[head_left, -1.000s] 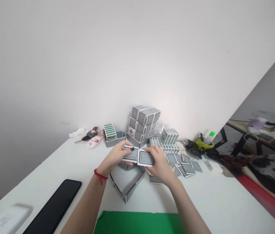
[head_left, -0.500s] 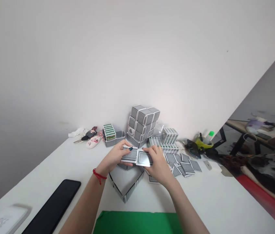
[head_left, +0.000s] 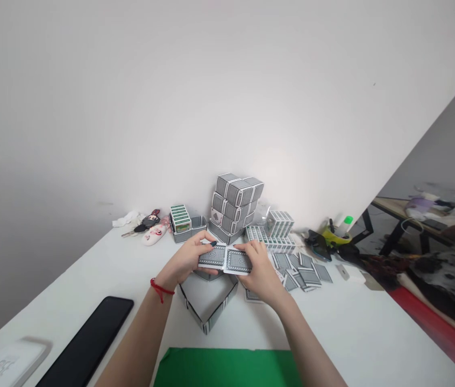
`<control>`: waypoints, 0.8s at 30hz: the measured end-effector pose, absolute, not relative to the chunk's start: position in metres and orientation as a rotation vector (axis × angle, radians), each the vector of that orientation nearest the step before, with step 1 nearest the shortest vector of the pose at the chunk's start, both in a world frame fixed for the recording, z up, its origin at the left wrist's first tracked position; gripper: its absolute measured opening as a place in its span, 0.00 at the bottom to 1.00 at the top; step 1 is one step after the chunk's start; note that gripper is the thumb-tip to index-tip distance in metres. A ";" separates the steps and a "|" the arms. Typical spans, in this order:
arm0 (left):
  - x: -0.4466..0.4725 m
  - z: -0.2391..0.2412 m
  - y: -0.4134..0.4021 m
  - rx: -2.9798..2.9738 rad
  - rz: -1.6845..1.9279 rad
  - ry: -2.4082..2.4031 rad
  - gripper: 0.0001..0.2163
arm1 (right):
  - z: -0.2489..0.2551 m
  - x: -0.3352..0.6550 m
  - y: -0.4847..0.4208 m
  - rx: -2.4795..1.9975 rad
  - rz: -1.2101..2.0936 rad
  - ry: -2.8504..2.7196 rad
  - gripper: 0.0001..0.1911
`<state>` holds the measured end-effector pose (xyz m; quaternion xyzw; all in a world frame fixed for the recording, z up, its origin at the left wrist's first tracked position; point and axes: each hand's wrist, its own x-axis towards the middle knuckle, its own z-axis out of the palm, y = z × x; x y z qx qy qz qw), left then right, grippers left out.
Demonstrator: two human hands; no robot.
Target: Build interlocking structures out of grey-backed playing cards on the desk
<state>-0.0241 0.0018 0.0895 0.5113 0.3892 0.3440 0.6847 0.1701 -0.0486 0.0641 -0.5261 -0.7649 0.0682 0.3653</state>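
My left hand [head_left: 192,255] pinches a grey-backed playing card [head_left: 211,257] between thumb and fingers. Another playing card [head_left: 237,261], its patterned back up, is gripped by my right hand [head_left: 260,269]. The two cards meet edge to edge, slightly overlapping, above the table. Below them lies a heart-shaped frame [head_left: 206,322] of folded cards, its far part hidden by my hands. Behind my hands stands a stack of grey boxes made of cards [head_left: 234,201]. Loose playing cards [head_left: 307,276] lie scattered to the right of my right hand.
Small green-and-white card boxes [head_left: 279,224] stand right of the stack; more sit in a card-built tray [head_left: 183,235] on the left. Keys with charms [head_left: 155,232], a black phone [head_left: 90,338], a white device [head_left: 13,361], a green sheet [head_left: 227,368] and a yellow holder [head_left: 334,235] surround the work.
Both hands and the cards have shifted very slightly left. The glare on the right card has faded, so its pattern shows more clearly. Both grips stay the same.
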 end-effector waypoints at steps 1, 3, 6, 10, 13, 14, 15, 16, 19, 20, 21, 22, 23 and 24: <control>-0.024 0.090 0.002 1.141 0.764 0.868 0.11 | 0.064 0.171 -0.049 -1.353 0.163 -1.972 0.22; -0.024 0.091 0.001 1.137 0.754 0.862 0.11 | 0.064 0.171 -0.049 -1.354 0.131 -1.981 0.22; -0.024 0.091 0.001 1.145 0.761 0.867 0.11 | 0.066 0.170 -0.050 -1.360 0.097 -1.980 0.21; -0.023 0.089 0.002 1.147 0.781 0.877 0.10 | 0.069 0.166 -0.052 -1.376 0.102 -1.965 0.20; -0.023 0.088 0.002 1.160 0.777 0.895 0.09 | 0.071 0.163 -0.055 -1.375 0.113 -1.968 0.21; -0.023 0.088 0.002 1.173 0.771 0.905 0.10 | 0.071 0.163 -0.055 -1.374 0.116 -1.974 0.22; -0.023 0.088 0.001 1.190 0.764 0.917 0.10 | 0.071 0.162 -0.056 -1.375 0.120 -1.978 0.22; -0.023 0.089 0.000 1.210 0.758 0.928 0.10 | 0.072 0.162 -0.056 -1.379 0.122 -1.979 0.22; -0.020 0.091 -0.002 1.268 0.767 0.939 0.11 | 0.071 0.161 -0.056 -1.413 0.116 -1.949 0.21; -0.019 0.091 -0.002 1.281 0.779 0.938 0.11 | 0.070 0.161 -0.056 -1.428 0.107 -1.930 0.21; -0.018 0.092 -0.003 1.291 0.795 0.937 0.11 | 0.070 0.161 -0.055 -1.440 0.097 -1.909 0.21; -0.017 0.092 -0.003 1.298 0.815 0.936 0.11 | 0.068 0.160 -0.055 -1.447 0.084 -1.888 0.22; -0.016 0.093 -0.004 1.306 0.834 0.939 0.12 | 0.067 0.159 -0.054 -1.446 0.072 -1.866 0.22; -0.015 0.093 -0.004 1.315 0.850 0.941 0.12 | 0.066 0.157 -0.054 -1.438 0.064 -1.848 0.22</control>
